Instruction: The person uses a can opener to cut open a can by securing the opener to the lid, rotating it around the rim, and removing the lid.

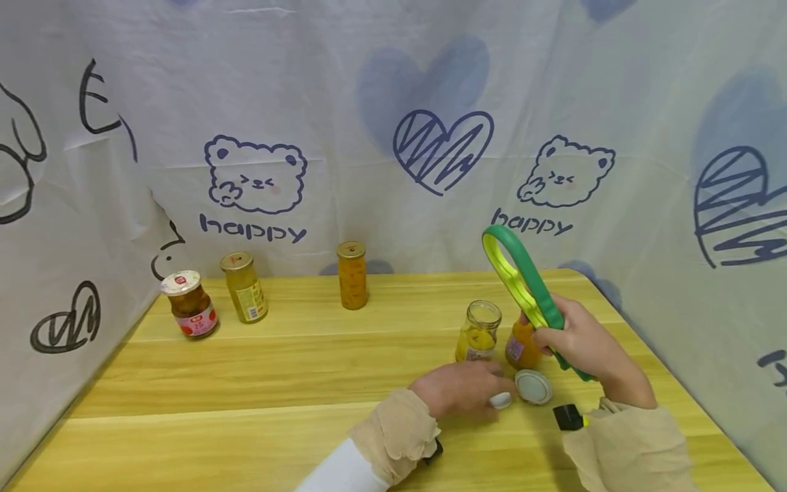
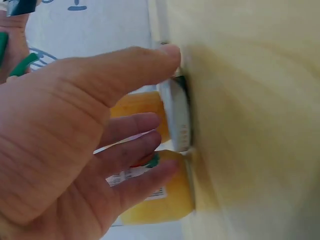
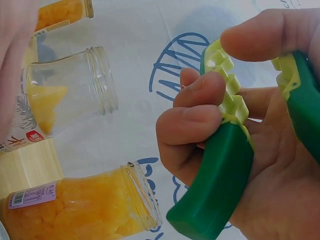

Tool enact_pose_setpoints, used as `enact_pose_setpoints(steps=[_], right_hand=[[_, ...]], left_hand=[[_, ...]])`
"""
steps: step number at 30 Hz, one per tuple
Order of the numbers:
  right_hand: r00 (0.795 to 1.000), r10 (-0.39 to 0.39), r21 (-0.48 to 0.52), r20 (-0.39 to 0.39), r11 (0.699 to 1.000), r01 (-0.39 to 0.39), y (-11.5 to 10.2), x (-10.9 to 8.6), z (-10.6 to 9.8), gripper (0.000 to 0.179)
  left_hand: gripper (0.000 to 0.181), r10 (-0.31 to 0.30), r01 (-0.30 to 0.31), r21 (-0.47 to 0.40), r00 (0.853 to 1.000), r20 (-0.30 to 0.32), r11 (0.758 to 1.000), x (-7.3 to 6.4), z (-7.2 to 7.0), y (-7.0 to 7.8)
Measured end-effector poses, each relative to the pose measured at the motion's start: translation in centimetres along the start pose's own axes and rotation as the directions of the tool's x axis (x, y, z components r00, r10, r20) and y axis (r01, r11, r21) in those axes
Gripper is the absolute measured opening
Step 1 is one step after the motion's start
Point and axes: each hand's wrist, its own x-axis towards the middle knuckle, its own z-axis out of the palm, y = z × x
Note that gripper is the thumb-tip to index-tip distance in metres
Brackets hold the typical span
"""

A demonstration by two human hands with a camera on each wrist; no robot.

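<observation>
We take the uncapped jar of yellow fruit (image 1: pixel 476 338) as our landmark on the counter (image 1: pixel 246 383). To its right, raised clear of the counter, the right hand (image 1: pixel 581 338) grips a green opener (image 1: pixel 532 273), fingers curled round 1 arm of its loop, toothed yellow strips lining the inside. Just in front of the landmark we see the left hand (image 1: pixel 458 389), low, thumb and fingers spread apart; a white disc (image 1: pixel 501 400) shows at the fingertips, though we cannot tell whether they touch it. In front and to the right of the landmark lies 1 pale lid (image 1: pixel 533 387). Just right of the landmark stands an uncapped orange-fruit jar (image 1: pixel 521 348). Well left of it, we count 3 capped jars (image 1: pixel 352 280).
</observation>
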Motion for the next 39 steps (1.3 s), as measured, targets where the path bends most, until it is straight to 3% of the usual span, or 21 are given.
enact_pose_setpoints(steps=[14,18,20,24,29,34,39], right_hand=[[0.999,-0.037,0.013,0.011,0.999,0.037,0.0,0.0,-0.1,0.023],[0.999,-0.035,0.011,0.013,0.999,0.035,-0.1,0.0,-0.2,0.022],[0.999,-0.038,0.012,0.014,0.999,0.037,-0.2,0.0,-0.2,0.021],[0.999,-0.037,0.011,0.014,0.999,0.037,-0.3,0.2,-0.2,0.021],[1.0,-0.028,0.009,0.007,1.0,0.028,-0.3,0.2,-0.2,0.024],[1.0,-0.024,0.02,0.013,1.0,0.023,-0.1,0.1,0.0,0.024],[1.0,-0.029,0.027,0.008,0.999,0.029,-0.1,0.1,0.1,0.024]], left_hand=[[0.041,0.025,-0.04,-0.109,0.991,-0.129,0.993,-1.9,-4.1,-0.8],[0.039,0.038,-0.063,-0.109,0.976,-0.216,0.992,-2.7,-5.1,-1.0],[0.039,0.038,-0.068,-0.094,0.957,-0.288,0.993,-3.3,-5.7,-1.2],[0.034,0.033,-0.078,-0.083,0.894,-0.448,0.993,-4.5,-6.9,-2.0],[0.029,-0.041,-0.042,-0.135,0.829,-0.557,0.99,-5.7,-7.3,-3.5],[0.024,-0.174,0.053,-0.212,0.771,-0.612,0.976,-6.5,-5.8,-6.1],[0.021,-0.257,0.117,-0.257,0.735,-0.627,0.959,-7.1,-3.1,-9.5]])
